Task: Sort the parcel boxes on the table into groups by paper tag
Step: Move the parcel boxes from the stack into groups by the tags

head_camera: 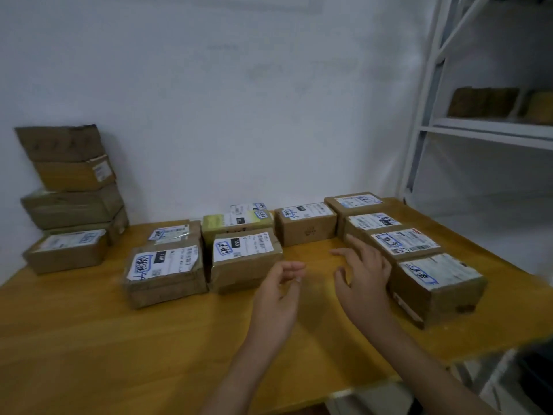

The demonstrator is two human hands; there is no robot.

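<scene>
A: Entry one, far left?
B: A pile of boxes (71, 187) is standing against the wall (209, 115); tagged boxes (164, 274) are sitting mid-table (89, 339).
A: Hands?
B: The left hand (276, 298) is hovering, loosely curled, holding nothing. The right hand (363, 280) is hovering spread wide and empty, just beside the right-hand row of boxes (404, 244).

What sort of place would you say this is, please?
Probably a parcel sorting or storage room: taped boxes with shipping labels lie grouped on a wooden table, and metal shelving beside it holds more.

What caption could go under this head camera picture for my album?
Empty left hand and right hand reach among tagged parcel boxes grouped on a wooden table.
</scene>
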